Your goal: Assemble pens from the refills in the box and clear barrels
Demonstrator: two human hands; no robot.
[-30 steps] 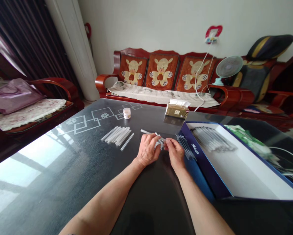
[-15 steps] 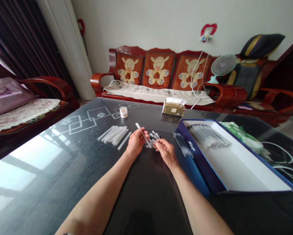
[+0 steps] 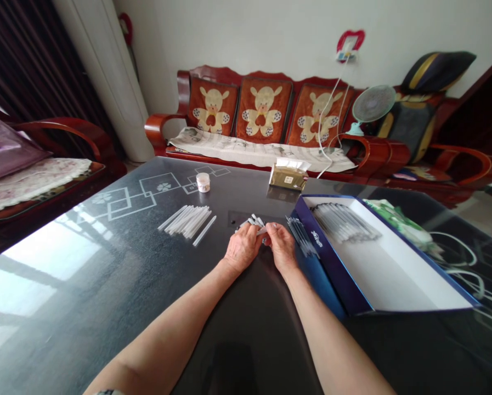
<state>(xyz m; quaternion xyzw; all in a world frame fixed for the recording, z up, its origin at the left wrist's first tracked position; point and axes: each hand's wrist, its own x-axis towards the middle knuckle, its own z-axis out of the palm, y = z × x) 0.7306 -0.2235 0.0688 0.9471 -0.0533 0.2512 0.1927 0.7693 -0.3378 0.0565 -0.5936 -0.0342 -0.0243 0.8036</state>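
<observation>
None legible: white script [image 3: 317,239] on blue box [image 3: 336,269], label [image 3: 289,179] on tissue box [image 3: 277,176].

My right hand [image 3: 281,243] was pinched, thumb close to fingers. Just left of it, my left hand [image 3: 242,248] had its back upward, fingers curled, tips hidden. My bare left forearm [image 3: 167,325] slanted in from the right hand's lower left, my right forearm [image 3: 326,325] from its lower right.
</observation>
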